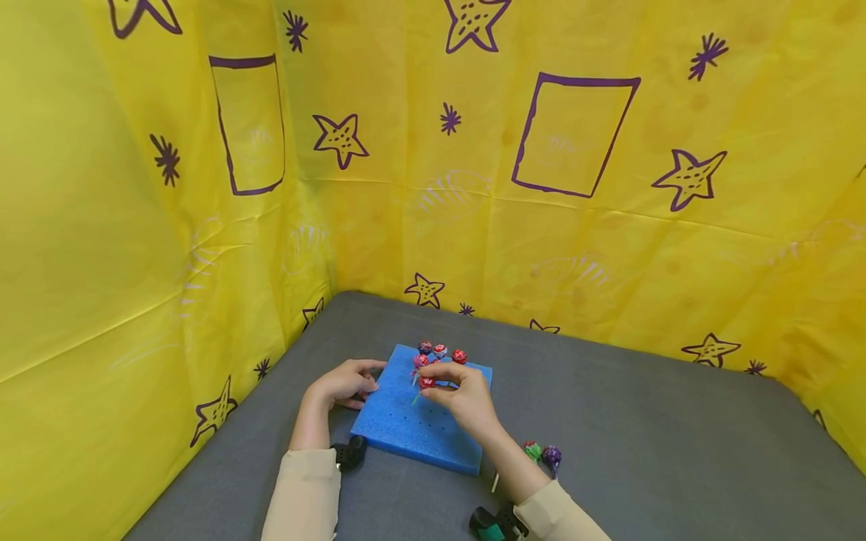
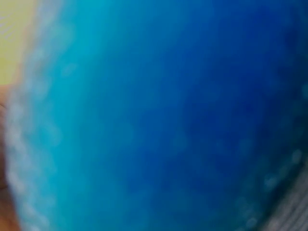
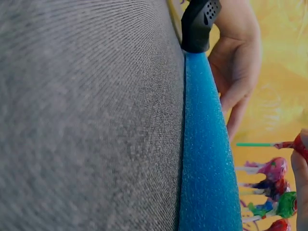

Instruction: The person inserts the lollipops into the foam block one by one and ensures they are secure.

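Note:
A blue foam board (image 1: pixel 392 417) with small holes in its top lies on the grey table. My right hand (image 1: pixel 467 398) pinches a red-wrapped lollipop (image 1: pixel 427 383) by its head above the board; its green stick (image 3: pixel 255 144) points down, its tip apart from the foam in the right wrist view. Several lollipops stand upright in the far part, among them a pink one (image 3: pixel 275 168), a green one (image 3: pixel 287 205) and a red one (image 1: pixel 459 356). My left hand (image 1: pixel 346 382) rests against the board's left edge, fingers extended. Blurred blue foam (image 2: pixel 144 115) fills the left wrist view.
Near my right forearm lie loose lollipops, a green-and-red one (image 1: pixel 532 450) and a purple one (image 1: pixel 552 455). A white stick (image 1: pixel 495 482) shows beside them. Yellow cloth (image 1: pixel 595 248) with purple drawings hangs behind and left of the grey table (image 1: pixel 629 428).

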`<state>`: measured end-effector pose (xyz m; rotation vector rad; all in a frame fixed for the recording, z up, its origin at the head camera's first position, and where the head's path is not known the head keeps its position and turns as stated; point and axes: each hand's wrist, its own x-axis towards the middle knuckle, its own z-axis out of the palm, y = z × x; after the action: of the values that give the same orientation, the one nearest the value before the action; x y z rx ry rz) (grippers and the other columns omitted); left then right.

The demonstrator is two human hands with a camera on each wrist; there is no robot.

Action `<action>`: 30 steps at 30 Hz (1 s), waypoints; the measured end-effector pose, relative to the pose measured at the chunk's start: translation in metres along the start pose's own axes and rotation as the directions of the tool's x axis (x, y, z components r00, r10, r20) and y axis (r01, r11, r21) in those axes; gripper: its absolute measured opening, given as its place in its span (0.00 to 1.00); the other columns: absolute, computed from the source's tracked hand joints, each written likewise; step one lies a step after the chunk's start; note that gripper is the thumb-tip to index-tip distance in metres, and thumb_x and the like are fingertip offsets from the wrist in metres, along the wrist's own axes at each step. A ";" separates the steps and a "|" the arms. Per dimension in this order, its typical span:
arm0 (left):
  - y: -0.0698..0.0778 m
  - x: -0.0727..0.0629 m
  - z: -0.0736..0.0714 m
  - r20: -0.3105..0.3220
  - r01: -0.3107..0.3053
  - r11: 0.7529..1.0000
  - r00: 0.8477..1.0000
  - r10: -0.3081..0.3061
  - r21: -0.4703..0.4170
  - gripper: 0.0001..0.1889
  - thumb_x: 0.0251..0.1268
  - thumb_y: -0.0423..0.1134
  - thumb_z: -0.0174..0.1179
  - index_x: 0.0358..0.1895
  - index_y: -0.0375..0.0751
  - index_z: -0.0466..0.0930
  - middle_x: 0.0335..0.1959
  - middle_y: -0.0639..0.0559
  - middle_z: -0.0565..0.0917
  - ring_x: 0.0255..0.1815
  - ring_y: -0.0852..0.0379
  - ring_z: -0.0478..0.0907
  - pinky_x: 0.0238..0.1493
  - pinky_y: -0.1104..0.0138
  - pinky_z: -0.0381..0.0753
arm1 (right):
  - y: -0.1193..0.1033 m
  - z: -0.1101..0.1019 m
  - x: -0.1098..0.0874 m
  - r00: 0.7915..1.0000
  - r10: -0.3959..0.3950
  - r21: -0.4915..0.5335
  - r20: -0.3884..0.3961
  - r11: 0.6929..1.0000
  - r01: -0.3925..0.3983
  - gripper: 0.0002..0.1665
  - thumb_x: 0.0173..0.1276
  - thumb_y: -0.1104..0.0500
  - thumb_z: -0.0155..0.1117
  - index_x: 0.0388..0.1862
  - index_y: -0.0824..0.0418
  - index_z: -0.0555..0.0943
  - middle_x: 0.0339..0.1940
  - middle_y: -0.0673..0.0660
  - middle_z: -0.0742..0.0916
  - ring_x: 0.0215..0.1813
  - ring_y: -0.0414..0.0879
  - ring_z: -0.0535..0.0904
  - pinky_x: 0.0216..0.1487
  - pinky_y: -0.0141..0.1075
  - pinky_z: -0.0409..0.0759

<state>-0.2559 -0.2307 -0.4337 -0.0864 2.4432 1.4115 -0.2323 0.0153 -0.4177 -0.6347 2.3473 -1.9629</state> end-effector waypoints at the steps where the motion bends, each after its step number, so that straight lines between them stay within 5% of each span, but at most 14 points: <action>1: 0.000 0.000 0.000 -0.002 0.002 1.000 1.000 -0.002 -0.002 0.27 0.68 0.32 0.55 0.71 0.42 0.69 0.37 0.46 0.78 0.33 0.54 0.75 0.33 0.65 0.84 | 0.000 0.001 0.000 1.000 0.001 -0.006 0.000 1.000 -0.001 0.17 0.57 0.70 0.72 0.47 0.65 0.87 0.48 0.62 0.90 0.49 0.50 0.87 0.49 0.32 0.85; 13: -0.001 0.000 0.001 -0.004 0.008 1.000 1.000 -0.008 -0.006 0.27 0.68 0.32 0.54 0.71 0.42 0.69 0.36 0.46 0.77 0.33 0.54 0.75 0.33 0.65 0.84 | 0.011 0.004 0.002 0.999 -0.047 -0.080 -0.004 0.996 0.046 0.16 0.57 0.68 0.73 0.45 0.57 0.89 0.45 0.58 0.91 0.45 0.45 0.88 0.48 0.33 0.86; 30: 0.000 -0.001 -0.002 0.025 -0.014 1.000 1.000 0.014 -0.004 0.27 0.69 0.33 0.55 0.71 0.42 0.68 0.37 0.46 0.77 0.33 0.55 0.75 0.33 0.65 0.84 | 0.007 0.005 0.009 0.999 0.000 -0.224 0.034 0.975 0.008 0.12 0.62 0.60 0.71 0.45 0.56 0.89 0.42 0.51 0.92 0.48 0.44 0.87 0.50 0.34 0.85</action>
<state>-0.2553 -0.2323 -0.4331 -0.0523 2.4256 1.4145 -0.2416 0.0086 -0.4233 -0.6762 2.5703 -1.6871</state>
